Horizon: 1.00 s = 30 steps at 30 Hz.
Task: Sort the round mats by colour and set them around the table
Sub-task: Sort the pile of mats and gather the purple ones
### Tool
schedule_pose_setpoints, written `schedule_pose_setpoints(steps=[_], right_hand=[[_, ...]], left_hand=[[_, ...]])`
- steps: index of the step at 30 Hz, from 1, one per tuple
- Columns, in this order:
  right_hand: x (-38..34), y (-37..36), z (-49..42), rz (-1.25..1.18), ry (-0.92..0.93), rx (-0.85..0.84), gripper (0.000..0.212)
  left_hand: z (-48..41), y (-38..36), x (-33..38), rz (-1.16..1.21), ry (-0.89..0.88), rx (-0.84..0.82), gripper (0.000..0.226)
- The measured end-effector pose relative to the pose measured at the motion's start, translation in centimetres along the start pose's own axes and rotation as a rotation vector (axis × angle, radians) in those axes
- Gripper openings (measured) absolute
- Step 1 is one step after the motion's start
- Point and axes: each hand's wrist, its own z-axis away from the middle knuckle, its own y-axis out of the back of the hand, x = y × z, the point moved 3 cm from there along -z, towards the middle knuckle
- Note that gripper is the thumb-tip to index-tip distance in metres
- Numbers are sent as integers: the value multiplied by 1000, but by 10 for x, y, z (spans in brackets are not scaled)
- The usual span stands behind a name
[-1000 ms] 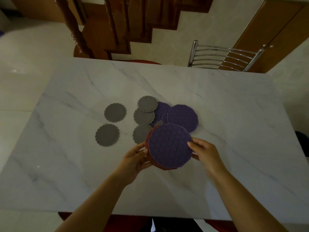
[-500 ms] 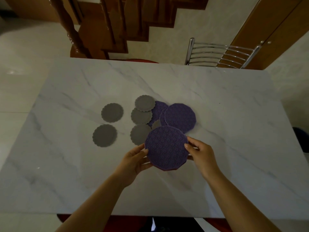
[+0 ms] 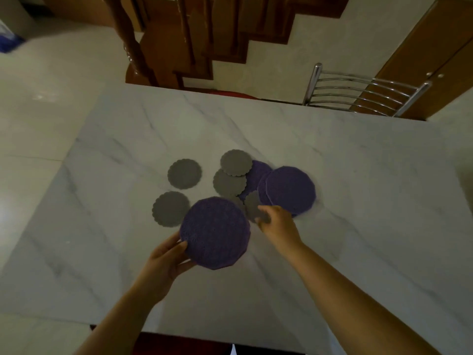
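Note:
My left hand (image 3: 166, 260) holds a large purple mat (image 3: 215, 233) by its left edge, just above the marble table (image 3: 358, 226). My right hand (image 3: 277, 224) has let go of it and pinches the edge of a small grey scalloped mat (image 3: 253, 204) in the pile. Two more purple mats (image 3: 290, 192) lie overlapped to the right. Small grey mats lie around: one at the left (image 3: 170, 209), one further back (image 3: 184, 173), two stacked in the middle (image 3: 236, 162).
A metal chair back (image 3: 358, 93) stands at the table's far right edge. A wooden staircase (image 3: 204, 39) rises beyond the far edge, and a wooden door (image 3: 430, 60) is at the right. A red seat shows under the near edge.
My right hand left the held purple mat and moved back onto a small grey mat in the pile. The left hand carried the purple mat leftward. The camera view shifted.

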Motion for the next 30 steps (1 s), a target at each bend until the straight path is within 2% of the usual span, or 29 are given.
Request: schedule_pose_setpoints(steps=[3,5,8,12,17,19,22,24,27,30], right_hand=[[-27,-24,-16,339,142,-32,65],[-36,-37,-25,473,119,-69,78],[-39,-51,-32,570,76,-115,86],[-34,-65,-26,544,98,-100,86],[-25,-81,-2,527,236,-224,73],[-20,-67,-2,479,254,-184,66],[-3,-13,-22,357,127,102,58],[16,27,-41,350,-49,196,65],[43,67,-64,400,-306,147,86],[59,85,-78,451,-400,15,101]], left_hand=[[9,30,9,20,-40,65,39],[14,45,13,30,-55,106,36],[21,57,14,52,-65,145,35],[24,58,10,71,-58,153,35],[20,47,5,80,-30,101,38],[16,40,5,75,-20,69,36],[6,27,5,67,-2,30,40],[-1,15,5,48,2,12,39],[-10,-4,7,36,1,-16,40],[-18,-19,9,17,-4,-53,44]])
